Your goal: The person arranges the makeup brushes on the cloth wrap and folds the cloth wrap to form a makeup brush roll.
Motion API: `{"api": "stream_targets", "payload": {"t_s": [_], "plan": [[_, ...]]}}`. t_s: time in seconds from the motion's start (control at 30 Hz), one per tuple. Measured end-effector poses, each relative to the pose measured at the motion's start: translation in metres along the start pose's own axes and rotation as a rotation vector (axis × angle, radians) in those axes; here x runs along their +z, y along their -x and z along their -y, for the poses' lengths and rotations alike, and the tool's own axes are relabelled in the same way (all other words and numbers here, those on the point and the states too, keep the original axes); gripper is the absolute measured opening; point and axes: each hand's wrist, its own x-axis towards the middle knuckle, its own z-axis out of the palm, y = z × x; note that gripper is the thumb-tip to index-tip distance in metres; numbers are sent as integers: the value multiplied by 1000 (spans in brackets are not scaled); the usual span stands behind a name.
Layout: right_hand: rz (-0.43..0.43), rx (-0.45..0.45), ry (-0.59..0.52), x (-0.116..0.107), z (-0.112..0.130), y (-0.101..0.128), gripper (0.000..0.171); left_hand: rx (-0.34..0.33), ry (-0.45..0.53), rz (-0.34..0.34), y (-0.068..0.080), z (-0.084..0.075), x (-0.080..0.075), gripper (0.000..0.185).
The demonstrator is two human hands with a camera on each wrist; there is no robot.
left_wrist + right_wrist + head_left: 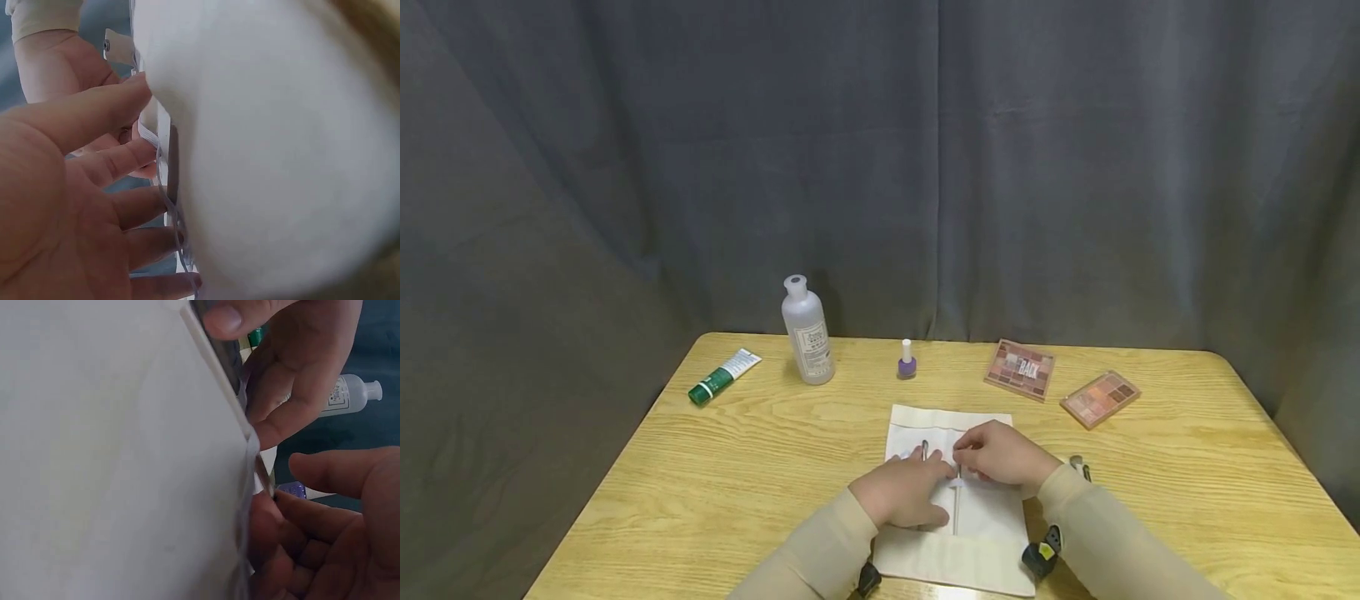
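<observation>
A cream cloth brush roll [951, 562] lies unfolded on the table. My left hand [906, 490] rests on its left half, fingers spread; in the left wrist view the fingertips [156, 240] touch the cloth by a thin loose cord. A slim, pale-handled makeup brush [957, 510] lies lengthwise under a white elastic band [955, 482]. At the brush's far end, my right hand [1000, 454] holds it in its curled fingers; in the right wrist view the thumb [312, 469] stands off it. Another brush's metallic end [924, 447] shows beyond the left fingers.
Behind the roll stand a clear bottle [808, 337] and a purple nail polish bottle [907, 365]. A green-and-white tube [722, 377] lies left. Two eyeshadow palettes, one [1019, 369] further back and one [1101, 399] nearer, lie right. Several brushes [1080, 467] show beside the right sleeve.
</observation>
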Motion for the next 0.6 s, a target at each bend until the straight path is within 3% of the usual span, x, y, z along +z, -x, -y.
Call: {"api": "stream_targets", "payload": {"t_s": [0.17, 0.4, 0.6], "plan": [[-32, -54, 47, -7, 2, 7, 33, -3, -1, -7, -1, -1, 1, 56], [-125, -95, 47, -21, -8, 26, 27, -6, -12, -27, 0, -7, 2, 56], [-209, -70, 9, -38, -21, 48, 28, -19, -128, -64, -1, -17, 6, 59]]}}
